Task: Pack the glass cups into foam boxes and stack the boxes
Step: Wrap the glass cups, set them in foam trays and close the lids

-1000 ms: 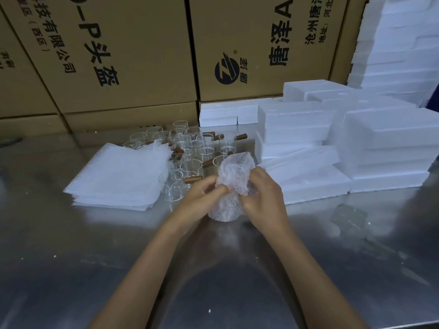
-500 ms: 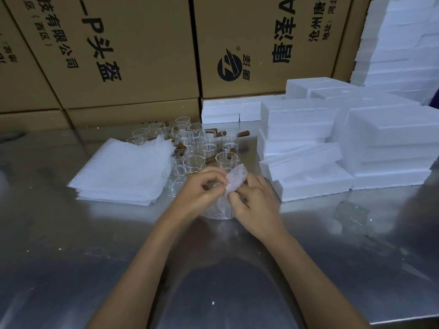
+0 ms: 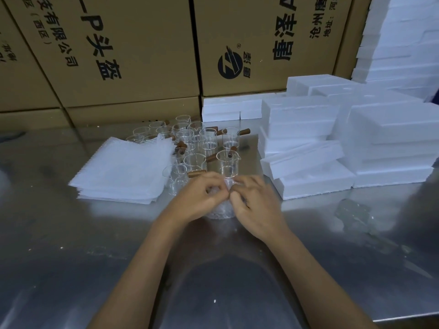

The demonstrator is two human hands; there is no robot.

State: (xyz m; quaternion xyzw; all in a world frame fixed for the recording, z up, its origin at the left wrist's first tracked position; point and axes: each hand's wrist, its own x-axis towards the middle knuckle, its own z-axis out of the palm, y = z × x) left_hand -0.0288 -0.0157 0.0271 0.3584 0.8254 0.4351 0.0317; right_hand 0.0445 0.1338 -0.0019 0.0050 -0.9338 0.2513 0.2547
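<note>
Bubble-wrapped cup [image 3: 219, 211] stood on steel table [image 3: 95, 245], centre, just in front of the loose cups. Wrap top pinched by L hand [image 3: 199, 197] w/ curled fingers; same wrap gripped from other side by R hand [image 3: 255, 207], fingertips of both nearly touching above the cup. Cup itself mostly hidden by hands and wrap. Cluster of bare glass cups [image 3: 190, 143] w/ brown wooden handles seen behind hands, upright. Stack of bubble-wrap sheets [image 3: 123, 169] lain to the left, touching the cluster. White foam boxes [image 3: 356, 143] stacked at right; one lid [image 3: 301, 160] tilted on a low box. Cardboard cartons [image 3: 133, 51] lined up behind table.
</note>
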